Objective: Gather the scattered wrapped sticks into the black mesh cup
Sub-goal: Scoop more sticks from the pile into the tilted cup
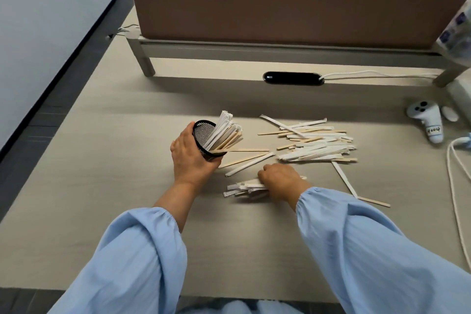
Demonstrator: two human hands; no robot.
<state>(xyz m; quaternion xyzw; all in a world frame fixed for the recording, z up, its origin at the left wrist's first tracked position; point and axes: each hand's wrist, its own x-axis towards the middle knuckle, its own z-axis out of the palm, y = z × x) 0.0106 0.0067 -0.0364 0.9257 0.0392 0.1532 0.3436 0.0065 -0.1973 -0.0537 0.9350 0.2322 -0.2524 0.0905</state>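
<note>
I see my left hand (190,154) wrapped around the black mesh cup (204,135), tilted right at frame centre, sticks inside. My right hand (280,178) closes on a small bundle of wrapped sticks (243,188) just below; the main pile (316,145) lies right of centre.

The right hand (279,179) covers one end of the small white paper-wrapped stick bundle (244,187), which is blurry. The bottom of the black mesh cup (206,138) sits hidden in the left hand (190,158).
</note>
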